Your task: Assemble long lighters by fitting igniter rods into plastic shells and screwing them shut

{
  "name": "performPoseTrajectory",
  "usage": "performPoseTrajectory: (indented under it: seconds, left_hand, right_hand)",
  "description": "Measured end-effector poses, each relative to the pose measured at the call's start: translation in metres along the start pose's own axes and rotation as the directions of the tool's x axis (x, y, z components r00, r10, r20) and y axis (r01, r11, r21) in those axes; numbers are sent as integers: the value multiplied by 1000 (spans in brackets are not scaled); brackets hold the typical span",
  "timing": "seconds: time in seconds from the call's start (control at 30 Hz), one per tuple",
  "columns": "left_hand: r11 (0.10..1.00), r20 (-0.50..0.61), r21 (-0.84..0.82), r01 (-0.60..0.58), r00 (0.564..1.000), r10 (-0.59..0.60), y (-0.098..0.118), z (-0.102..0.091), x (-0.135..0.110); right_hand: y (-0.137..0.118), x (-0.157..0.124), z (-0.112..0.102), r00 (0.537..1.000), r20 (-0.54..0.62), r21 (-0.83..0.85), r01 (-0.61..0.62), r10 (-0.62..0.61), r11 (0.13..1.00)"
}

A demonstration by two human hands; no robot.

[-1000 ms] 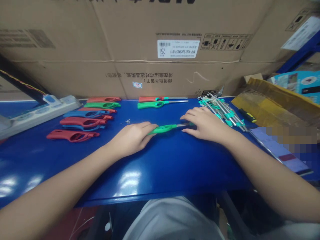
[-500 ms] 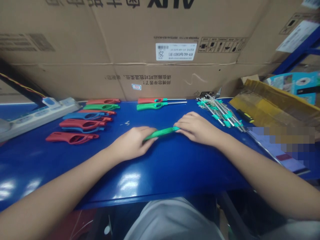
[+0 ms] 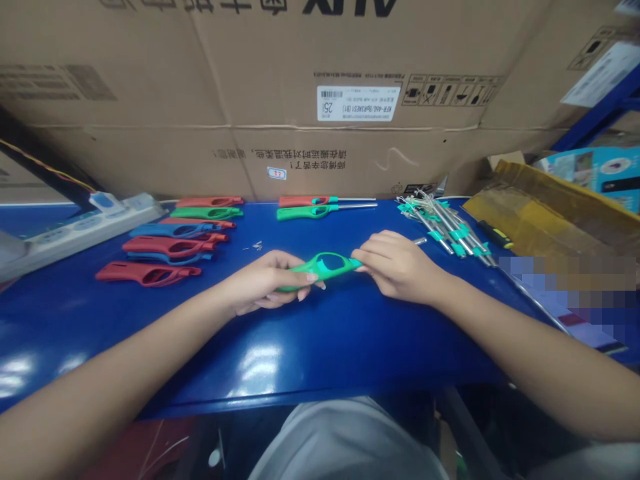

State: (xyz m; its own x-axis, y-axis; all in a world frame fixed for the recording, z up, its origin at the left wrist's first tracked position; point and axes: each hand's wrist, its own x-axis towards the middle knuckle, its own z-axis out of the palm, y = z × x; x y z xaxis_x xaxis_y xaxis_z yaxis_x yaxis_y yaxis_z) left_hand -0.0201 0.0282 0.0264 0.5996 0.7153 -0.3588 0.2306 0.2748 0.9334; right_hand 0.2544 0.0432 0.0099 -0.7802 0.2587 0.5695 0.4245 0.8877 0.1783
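Observation:
A green long-nosed lighter [image 3: 334, 272] is held between my two hands above the blue table, its trigger loop turned up towards me. My left hand [image 3: 273, 283] is closed around the handle, thumb on top. At the other end my right hand [image 3: 395, 265] grips the neck, where the metal tube [image 3: 421, 241] enters; the tube's tip sticks out past the fingers. Most of that tube and the joint are hidden by the fingers. Just beyond my hands lie a red lighter [image 3: 305, 201] and a green lighter [image 3: 306, 212], both with tubes fitted.
Red, blue and green lighter handles [image 3: 147, 273] are laid out at the left, near a white power strip [image 3: 90, 223]. A heap of metal tubes with green parts [image 3: 453, 227] lies at the right, beside a taped carton [image 3: 550, 207]. Tiny pieces [image 3: 257, 245] lie mid-table. A cardboard wall [image 3: 280, 80] stands behind.
The green lighter has been rolled so that its loop faces me. My left hand has turned over with it, thumb now on top. The tube tip has come into view past my right hand.

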Motion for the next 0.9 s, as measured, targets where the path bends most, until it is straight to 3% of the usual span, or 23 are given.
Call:
performPoseTrajectory:
  seconds: [0.1,0.2,0.3,0.37,0.7,0.77,0.9]
  left_hand:
    - [1000,4,8,5,1000,-5,0,2,-1]
    - [954,-94,283,-94,988,125,-2,8,-3]
    - [760,-124,616,-207,928,353,-6,14,-6]
    - [634,-86,733,-246,891,445,-7,16,-8]
    - [277,120,893,-356,779,615,-18,3,0]
    - [229,116,919,-321,774,622,-18,4,0]
    - [179,66,962,-208,808,585,-13,10,-2]
  right_hand:
    - [-1,-1,0,1000,17,6,2,-2,1000]
    - [1,-3,2,997,68,58,-27,23,998]
    - [1,-5,4,991,122,148,-76,58,986]
    - [1,-5,4,987,143,190,-94,68,977]
    - [1,-2,-3,981,177,143,-102,76,984]
    - [2,-1,-8,975,188,123,-139,115,983]
    - [4,1,-18,953,215,101,-238,212,966]
